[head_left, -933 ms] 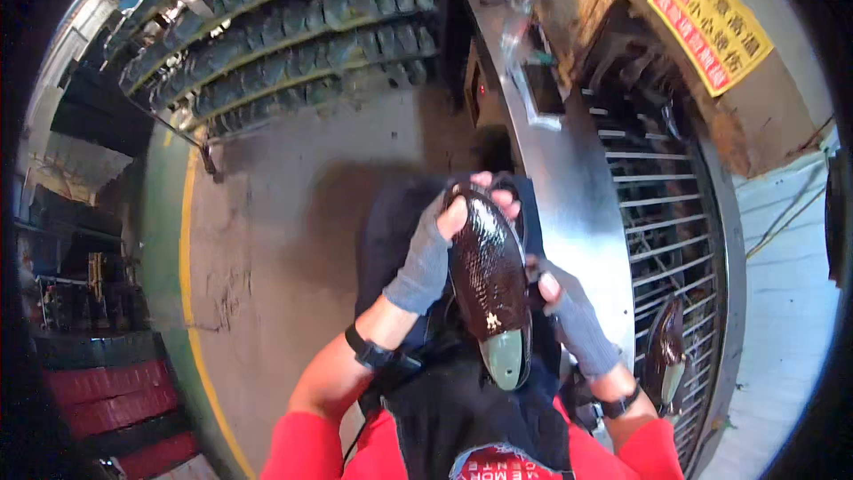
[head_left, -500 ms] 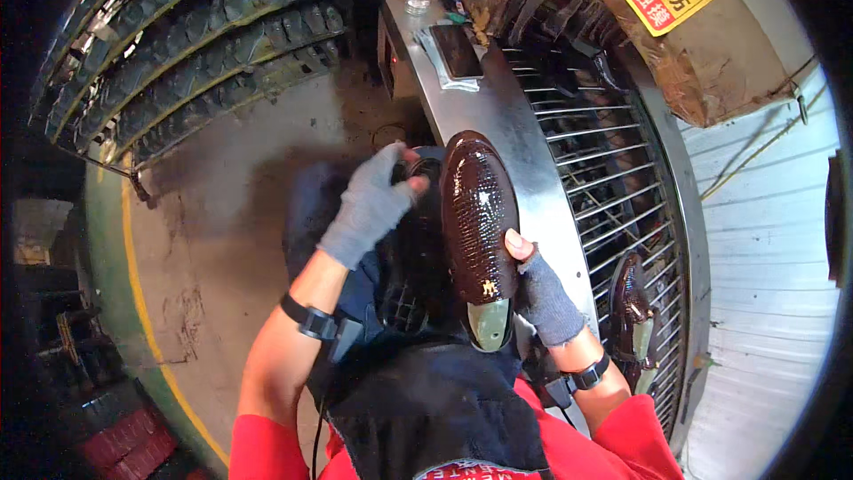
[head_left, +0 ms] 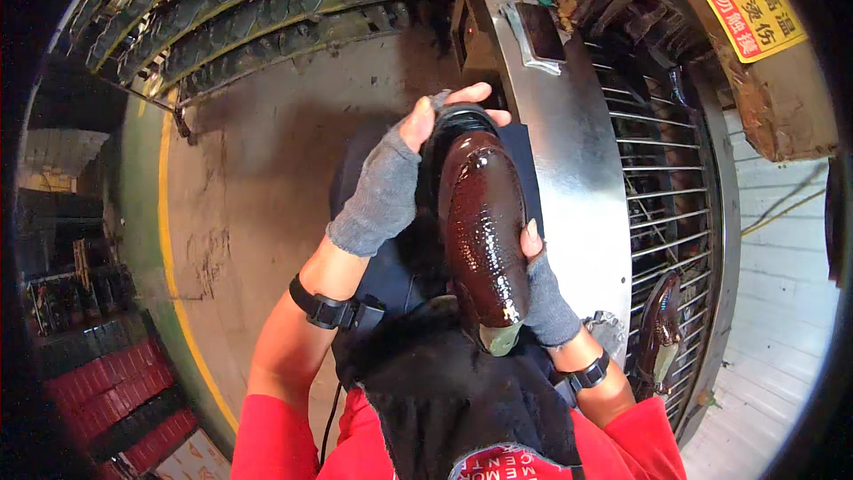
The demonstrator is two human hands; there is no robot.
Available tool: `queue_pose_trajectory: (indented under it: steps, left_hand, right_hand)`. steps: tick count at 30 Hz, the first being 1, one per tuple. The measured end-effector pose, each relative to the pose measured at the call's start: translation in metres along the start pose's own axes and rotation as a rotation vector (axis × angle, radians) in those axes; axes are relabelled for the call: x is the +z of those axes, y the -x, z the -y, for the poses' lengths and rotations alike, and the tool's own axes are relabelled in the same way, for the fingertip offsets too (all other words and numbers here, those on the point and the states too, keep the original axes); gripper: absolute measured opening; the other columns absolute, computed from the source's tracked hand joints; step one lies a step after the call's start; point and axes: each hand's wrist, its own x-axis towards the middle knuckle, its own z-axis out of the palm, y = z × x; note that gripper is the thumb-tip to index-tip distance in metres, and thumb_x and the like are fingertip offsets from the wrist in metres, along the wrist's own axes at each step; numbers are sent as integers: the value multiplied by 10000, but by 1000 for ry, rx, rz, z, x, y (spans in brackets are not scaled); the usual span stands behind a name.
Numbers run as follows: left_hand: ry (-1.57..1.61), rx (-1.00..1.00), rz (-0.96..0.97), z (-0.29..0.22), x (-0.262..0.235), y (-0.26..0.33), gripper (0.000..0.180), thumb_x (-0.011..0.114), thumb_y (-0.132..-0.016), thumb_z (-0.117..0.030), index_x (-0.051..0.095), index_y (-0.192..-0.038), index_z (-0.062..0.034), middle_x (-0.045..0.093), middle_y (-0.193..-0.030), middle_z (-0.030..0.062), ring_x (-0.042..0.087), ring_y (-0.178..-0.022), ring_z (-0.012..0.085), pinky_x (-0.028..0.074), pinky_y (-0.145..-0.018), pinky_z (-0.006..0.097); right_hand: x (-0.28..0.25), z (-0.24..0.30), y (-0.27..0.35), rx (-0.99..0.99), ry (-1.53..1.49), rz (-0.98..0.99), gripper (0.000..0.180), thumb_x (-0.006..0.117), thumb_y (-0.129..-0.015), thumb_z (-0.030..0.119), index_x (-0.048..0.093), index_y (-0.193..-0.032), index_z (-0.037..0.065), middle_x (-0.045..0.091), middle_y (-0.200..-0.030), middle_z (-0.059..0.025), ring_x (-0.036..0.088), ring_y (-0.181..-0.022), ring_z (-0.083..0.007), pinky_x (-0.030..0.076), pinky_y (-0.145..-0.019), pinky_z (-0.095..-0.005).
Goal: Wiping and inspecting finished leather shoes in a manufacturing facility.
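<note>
A glossy dark brown shoe upper (head_left: pixel 484 222) with a scale-like texture is stretched over a shoe last (head_left: pixel 500 340), whose pale green end shows toward me. My right hand (head_left: pixel 546 289), in a grey fingerless glove, grips its right side near the heel, thumb on top. At the toe, my gloved left hand (head_left: pixel 386 173) is closed round the curved end of a black shoe sole (head_left: pixel 464 114). The sole lies behind and against the toe, and the upper hides most of it. I cannot tell whether the two are stuck together.
To my right runs a metal bench (head_left: pixel 569 151) with a phone (head_left: pixel 539 33) on a cloth. Beyond it, a barred rack (head_left: pixel 671 187) carries another brown shoe (head_left: pixel 659 320). A machine housing (head_left: pixel 764 93) bears a yellow-red warning label. Shoe shelves (head_left: pixel 293 18) stand at far left.
My left hand has moved in toward the toe and now holds the sole's end against it. The shoe has tilted slightly in my right hand. The whole view has shifted.
</note>
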Motion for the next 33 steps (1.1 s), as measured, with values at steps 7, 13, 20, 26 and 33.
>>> queue_pose_trajectory:
  steps: [7, 13, 20, 26, 33]
  left_hand:
    - [11, -47, 23, -3, 9, 7, 796, 361, -1089, -636, 383, -1601, -26, 580, -1491, 213, 644, -1242, 256, 533, -1079, 402]
    - [-33, -32, 34, -5, 13, 12, 853, 430, -1051, -665, 364, -1605, -19, 598, -1471, 196, 647, -1228, 241, 532, -1072, 394]
    - [-322, -25, 0, -25, 35, 32, 982, 908, -750, -240, 398, -1560, -19, 619, -1442, 196, 650, -1244, 253, 511, -1094, 400]
    - [-347, -61, 25, -32, 41, 50, 919, 855, -770, -139, 383, -1554, -54, 608, -1453, 222, 641, -1284, 301, 506, -1108, 425]
    - [-274, 103, -25, -35, 47, 74, 904, 837, -806, -119, 325, -1550, -68, 549, -1509, 261, 612, -1328, 355, 474, -1149, 474]
  right_hand:
    - [6, 5, 0, -49, 111, -29, 783, 577, -1022, 622, 487, -1491, 2, 669, -1351, -182, 721, -1140, -262, 606, -998, -387]
    - [8, 7, 2, -57, 165, -52, 797, 578, -1014, 635, 491, -1483, -4, 675, -1335, -190, 730, -1116, -273, 614, -985, -400]
    - [6, 2, 13, -23, 210, -109, 804, 585, -995, 672, 575, -1405, -20, 717, -1242, -152, 729, -1057, -228, 608, -924, -349]
    - [25, 1, 20, -135, 412, -166, 794, 546, -1007, 691, 678, -1276, -44, 761, -1134, -128, 725, -978, -167, 583, -849, -317]
    - [15, 24, 18, -120, 614, 153, 753, 599, -985, 675, 733, -1131, -51, 766, -954, -74, 696, -916, -120, 556, -807, -287]
